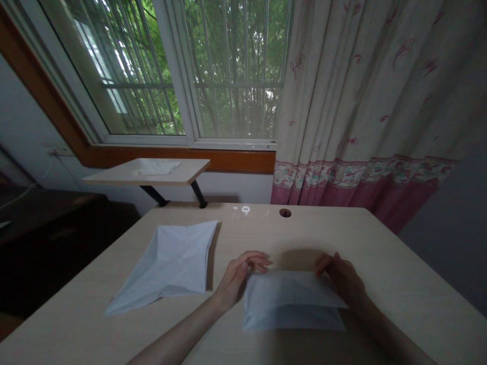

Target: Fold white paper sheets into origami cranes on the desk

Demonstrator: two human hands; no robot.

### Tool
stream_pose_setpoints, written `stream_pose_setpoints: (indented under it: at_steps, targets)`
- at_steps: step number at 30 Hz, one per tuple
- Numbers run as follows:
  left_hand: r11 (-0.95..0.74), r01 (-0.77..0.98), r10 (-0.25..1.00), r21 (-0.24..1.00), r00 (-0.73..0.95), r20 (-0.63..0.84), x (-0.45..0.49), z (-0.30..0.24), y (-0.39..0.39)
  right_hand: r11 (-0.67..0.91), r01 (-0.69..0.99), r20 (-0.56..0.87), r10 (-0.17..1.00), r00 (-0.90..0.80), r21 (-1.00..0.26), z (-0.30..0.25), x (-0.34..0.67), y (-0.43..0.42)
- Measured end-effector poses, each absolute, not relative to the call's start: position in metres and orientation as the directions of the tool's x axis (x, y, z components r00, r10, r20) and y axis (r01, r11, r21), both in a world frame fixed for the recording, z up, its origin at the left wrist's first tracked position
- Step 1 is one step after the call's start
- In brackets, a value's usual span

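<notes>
A white sheet of paper [291, 300], folded over on itself, lies on the light wooden table [399, 284] right in front of me. My left hand [239, 276] pinches its far left corner with curled fingers. My right hand [342, 278] grips its far right corner in the same way. The upper layer of the sheet is lifted a little above the lower one.
A second white paper [171, 263], creased and partly folded, lies to the left on the table. A cable hole [285, 213] sits near the far edge. Behind stand a small raised shelf [152, 172], a barred window [182, 71] and a pink-edged curtain [365, 101].
</notes>
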State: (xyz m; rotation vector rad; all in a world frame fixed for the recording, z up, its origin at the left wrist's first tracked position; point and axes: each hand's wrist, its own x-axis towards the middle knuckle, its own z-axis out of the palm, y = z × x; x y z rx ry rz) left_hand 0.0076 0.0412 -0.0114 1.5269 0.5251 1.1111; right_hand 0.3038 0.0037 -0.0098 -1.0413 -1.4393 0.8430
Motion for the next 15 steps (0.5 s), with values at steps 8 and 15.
stream_pose_setpoints:
  at_steps: [8,15]
  targets:
    - [-0.342,-0.04,0.762,0.939,0.573,0.302,0.009,0.005,0.035,0.325,0.348,0.22,0.925,-0.308,-0.879,0.004,0.293,-0.009]
    - [-0.469,0.146,0.722,0.871,0.631,0.283,0.01,0.009,0.032,0.431,0.438,0.229,0.867,-0.442,-0.789,0.007,0.285,-0.012]
